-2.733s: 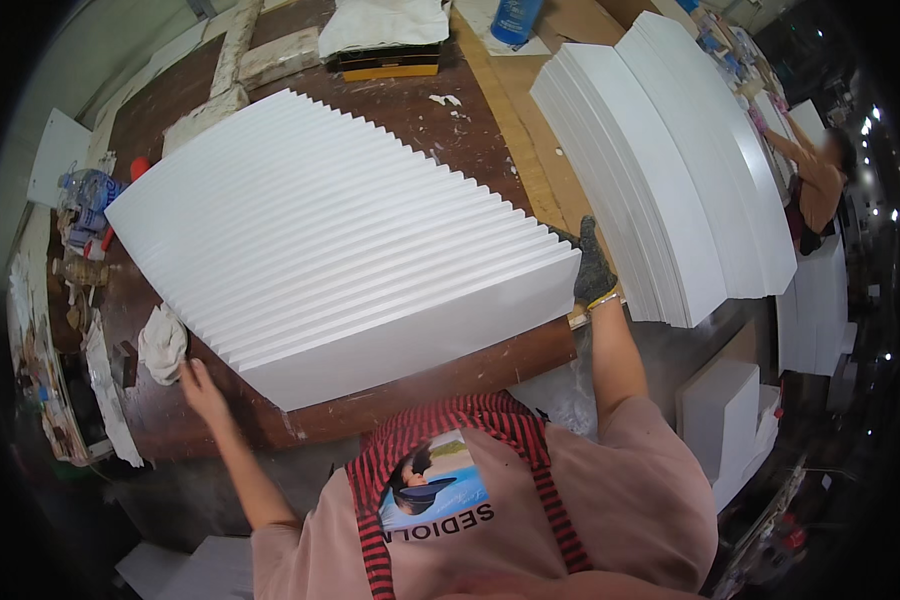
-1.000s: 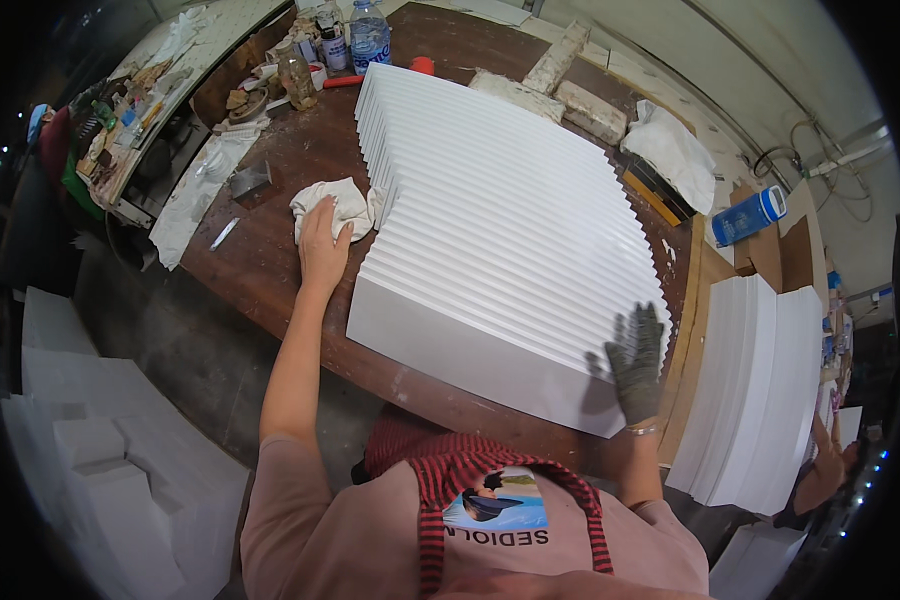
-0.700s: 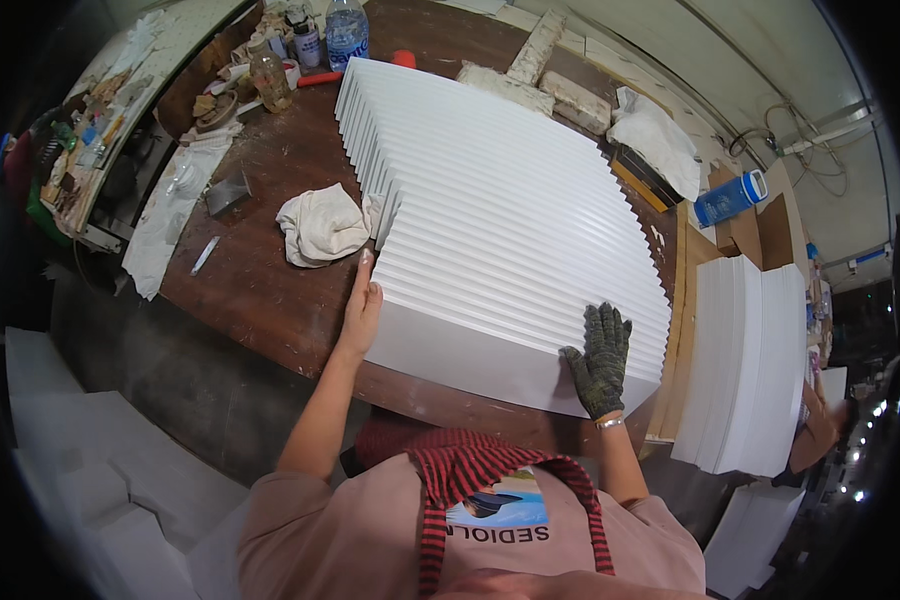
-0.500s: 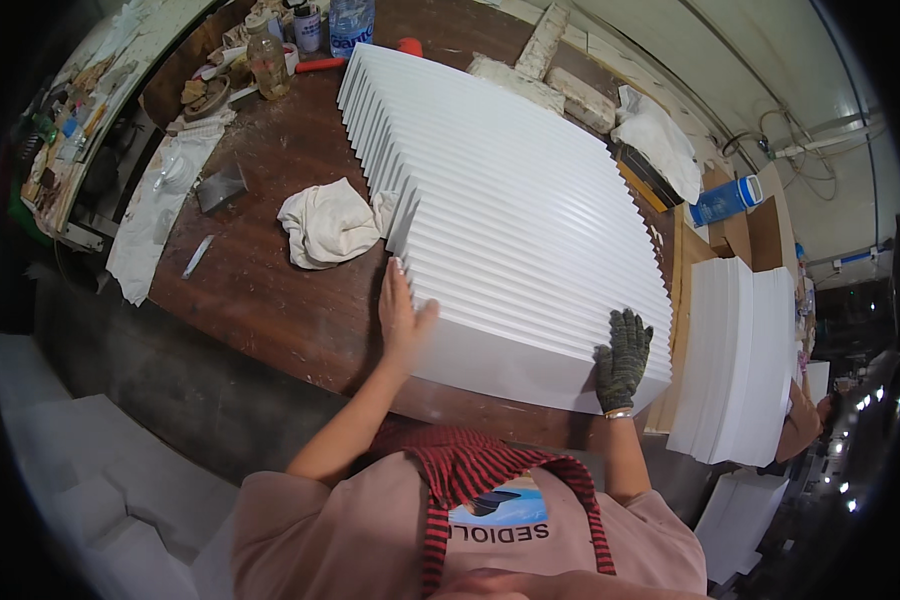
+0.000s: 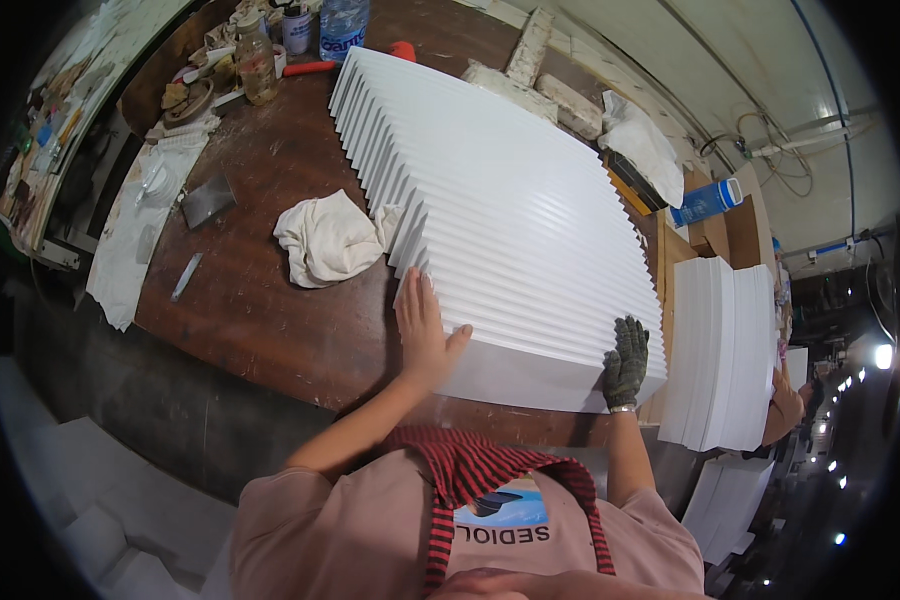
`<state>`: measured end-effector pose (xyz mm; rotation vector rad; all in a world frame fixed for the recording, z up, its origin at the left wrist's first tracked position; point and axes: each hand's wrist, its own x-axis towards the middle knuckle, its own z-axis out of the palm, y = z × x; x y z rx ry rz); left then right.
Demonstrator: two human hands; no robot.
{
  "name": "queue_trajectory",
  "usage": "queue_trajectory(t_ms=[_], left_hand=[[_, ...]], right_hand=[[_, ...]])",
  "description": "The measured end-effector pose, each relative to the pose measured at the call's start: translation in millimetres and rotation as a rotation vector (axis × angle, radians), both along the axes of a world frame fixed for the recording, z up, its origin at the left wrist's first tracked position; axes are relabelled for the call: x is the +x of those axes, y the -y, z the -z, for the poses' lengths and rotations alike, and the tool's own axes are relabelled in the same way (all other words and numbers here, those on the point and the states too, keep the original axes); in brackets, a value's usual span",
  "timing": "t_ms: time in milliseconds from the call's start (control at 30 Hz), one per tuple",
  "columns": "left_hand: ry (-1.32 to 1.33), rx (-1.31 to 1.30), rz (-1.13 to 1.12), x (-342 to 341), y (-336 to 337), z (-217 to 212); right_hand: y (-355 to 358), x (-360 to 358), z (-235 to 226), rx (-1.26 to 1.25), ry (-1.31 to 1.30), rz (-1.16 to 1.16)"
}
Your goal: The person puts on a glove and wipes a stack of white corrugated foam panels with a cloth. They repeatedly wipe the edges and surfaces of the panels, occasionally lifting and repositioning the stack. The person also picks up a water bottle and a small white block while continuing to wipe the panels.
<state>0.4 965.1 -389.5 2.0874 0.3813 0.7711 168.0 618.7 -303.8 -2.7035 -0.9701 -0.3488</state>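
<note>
A long row of white boards or panels (image 5: 510, 220), overlapping like stair steps, lies fanned out across the brown table. At its near left corner rests my bare left hand (image 5: 428, 335), fingers stretched along the panel ends and thumb apart. My right hand (image 5: 625, 362), in a dark grey-green knit glove, lies against the near right end of the row with its fingers extended. Neither hand grips anything. A crumpled white cloth (image 5: 328, 240) sits just left of the panels, partly touching their edges.
The brown table (image 5: 260, 330) carries a metal plate (image 5: 208, 201), a small blade-like tool (image 5: 186, 277), a glass jar (image 5: 256, 68) and a red-handled tool (image 5: 310, 68). More white panels (image 5: 715, 350) stand stacked at the right, near a blue bottle (image 5: 705, 202). Dusty blocks (image 5: 570, 105) lie at the back.
My left hand has shifted slightly right along the panels' near left corner, its thumb now further out. My right hand stays nearly in place. The whole view has turned a little.
</note>
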Motion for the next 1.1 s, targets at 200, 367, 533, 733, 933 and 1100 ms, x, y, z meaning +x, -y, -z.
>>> queue_trajectory(t_ms=[200, 367, 533, 733, 933, 1100], left_hand=[[-0.029, 0.014, -0.05, 3.0, 9.6, -21.5], [-0.045, 0.258, -0.022, -8.3, -66.7, -34.3], [-0.364, 0.54, -0.213, -4.5, -167.1, -7.7], [-0.386, 0.552, -0.494, -20.0, -186.7, -21.0], [-0.123, -0.108, 0.028, -15.5, -80.4, -9.4], [-0.059, -0.664, 0.056, -2.6, -32.2, 30.8]], right_hand=[[5.2, 3.3, 6.6, 0.004, 0.026, 0.012], [7.1, 5.1, 8.3, 0.034, 0.063, -0.006], [7.1, 5.3, 8.5, 0.023, 0.027, 0.03], [3.8, 5.7, 6.0, 0.045, 0.028, 0.0], [5.0, 5.6, 4.7, -0.023, 0.029, 0.015], [63.9, 29.7, 13.4, -0.244, -0.012, 0.081]])
